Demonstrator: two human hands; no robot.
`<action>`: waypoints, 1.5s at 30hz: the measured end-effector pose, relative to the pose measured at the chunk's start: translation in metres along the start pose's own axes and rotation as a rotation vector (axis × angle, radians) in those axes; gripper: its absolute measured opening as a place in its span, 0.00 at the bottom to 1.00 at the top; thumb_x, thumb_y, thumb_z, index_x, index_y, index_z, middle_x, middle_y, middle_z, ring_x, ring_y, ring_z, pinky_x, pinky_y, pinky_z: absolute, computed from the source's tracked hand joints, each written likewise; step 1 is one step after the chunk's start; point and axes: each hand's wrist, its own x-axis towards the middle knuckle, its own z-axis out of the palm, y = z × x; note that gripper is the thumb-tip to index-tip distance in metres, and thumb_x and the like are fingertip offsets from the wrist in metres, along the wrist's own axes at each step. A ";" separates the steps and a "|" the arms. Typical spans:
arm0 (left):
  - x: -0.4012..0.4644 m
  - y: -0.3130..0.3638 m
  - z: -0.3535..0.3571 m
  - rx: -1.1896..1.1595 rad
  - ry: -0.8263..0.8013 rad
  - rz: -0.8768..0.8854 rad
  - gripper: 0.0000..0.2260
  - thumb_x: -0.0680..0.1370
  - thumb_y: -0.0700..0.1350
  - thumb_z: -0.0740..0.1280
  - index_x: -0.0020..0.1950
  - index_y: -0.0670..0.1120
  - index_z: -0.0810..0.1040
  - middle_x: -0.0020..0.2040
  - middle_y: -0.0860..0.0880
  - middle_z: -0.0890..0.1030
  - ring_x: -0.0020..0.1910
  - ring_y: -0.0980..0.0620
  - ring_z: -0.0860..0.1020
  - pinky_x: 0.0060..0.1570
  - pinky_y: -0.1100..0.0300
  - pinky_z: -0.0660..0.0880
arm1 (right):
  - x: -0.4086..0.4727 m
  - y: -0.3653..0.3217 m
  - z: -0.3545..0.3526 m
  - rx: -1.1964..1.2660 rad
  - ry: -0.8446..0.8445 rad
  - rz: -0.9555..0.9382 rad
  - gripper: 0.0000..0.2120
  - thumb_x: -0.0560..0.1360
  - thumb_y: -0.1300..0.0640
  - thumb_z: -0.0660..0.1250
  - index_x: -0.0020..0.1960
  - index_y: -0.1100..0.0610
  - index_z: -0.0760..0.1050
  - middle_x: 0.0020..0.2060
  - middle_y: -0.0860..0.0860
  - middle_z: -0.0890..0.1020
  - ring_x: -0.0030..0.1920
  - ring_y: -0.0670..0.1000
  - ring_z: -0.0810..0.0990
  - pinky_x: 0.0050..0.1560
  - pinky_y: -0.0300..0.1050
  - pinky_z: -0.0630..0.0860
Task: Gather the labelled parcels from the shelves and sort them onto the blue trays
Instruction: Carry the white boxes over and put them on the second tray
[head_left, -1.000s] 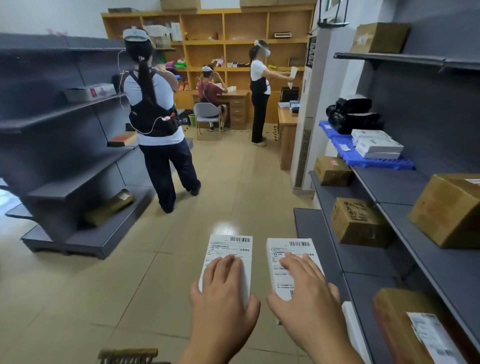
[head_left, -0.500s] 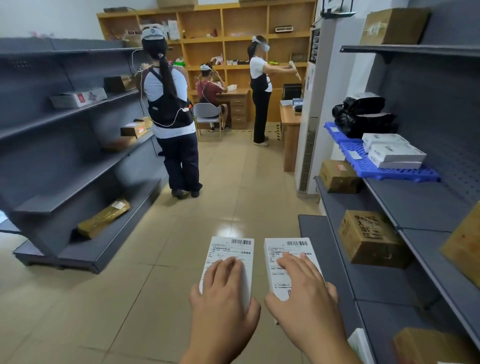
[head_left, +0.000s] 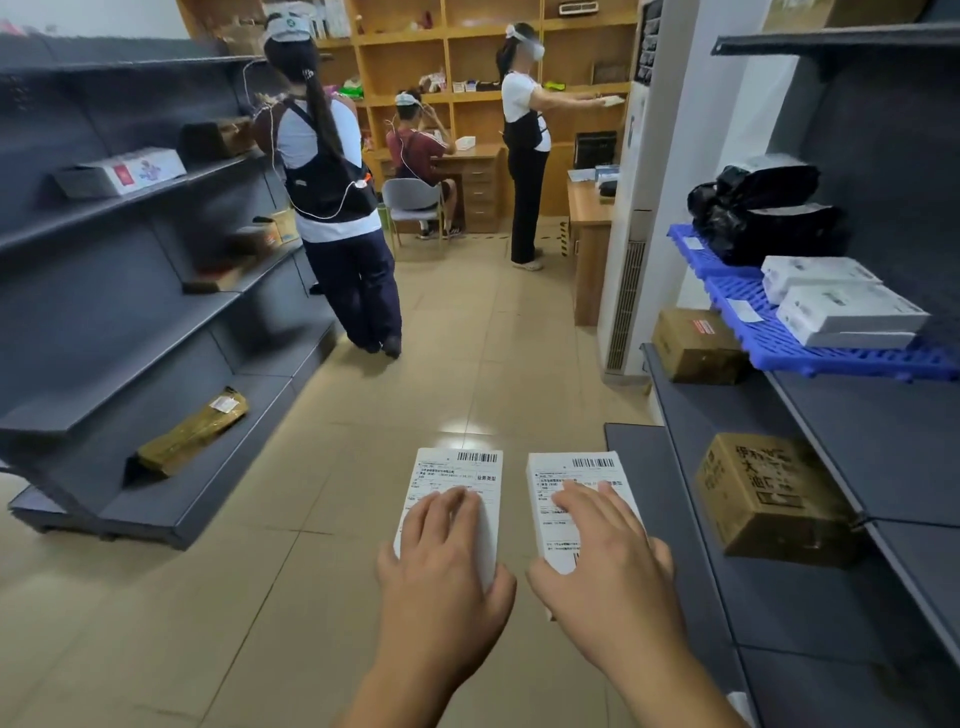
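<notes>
While the left hand (head_left: 441, 564) grips one white labelled parcel (head_left: 457, 486) from above, fingers curled over its top, the right hand (head_left: 605, 566) holds a second white labelled parcel (head_left: 576, 483) the same way, both carried side by side over the tiled floor. On the right-hand shelving, a blue tray (head_left: 831, 358) bears two white boxes (head_left: 844, 314) and black bagged parcels (head_left: 763, 213).

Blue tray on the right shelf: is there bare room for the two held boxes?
The blue tray is bare along its front edge and left strip, beside the white boxes. Its far end is crowded by black bags. Left hand and right hand each hold a labelled box.
</notes>
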 end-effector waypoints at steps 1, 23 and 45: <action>0.014 -0.003 0.002 0.001 0.002 0.011 0.30 0.74 0.62 0.58 0.76 0.58 0.65 0.76 0.61 0.64 0.77 0.56 0.58 0.62 0.47 0.67 | 0.013 -0.003 0.002 -0.011 0.003 0.007 0.31 0.71 0.41 0.64 0.74 0.40 0.65 0.76 0.32 0.62 0.80 0.40 0.49 0.75 0.55 0.58; 0.289 -0.006 0.030 -0.057 0.025 0.142 0.28 0.75 0.59 0.61 0.75 0.55 0.65 0.76 0.58 0.64 0.76 0.54 0.57 0.66 0.43 0.67 | 0.264 -0.013 0.016 -0.080 0.125 0.070 0.30 0.72 0.40 0.65 0.73 0.43 0.67 0.75 0.37 0.66 0.79 0.43 0.55 0.71 0.60 0.63; 0.508 0.023 0.070 -0.039 0.062 0.088 0.30 0.75 0.59 0.63 0.77 0.54 0.64 0.77 0.57 0.65 0.76 0.54 0.56 0.65 0.43 0.68 | 0.494 0.013 -0.003 -0.059 0.133 0.053 0.30 0.72 0.42 0.67 0.73 0.43 0.67 0.75 0.37 0.65 0.79 0.43 0.54 0.71 0.60 0.62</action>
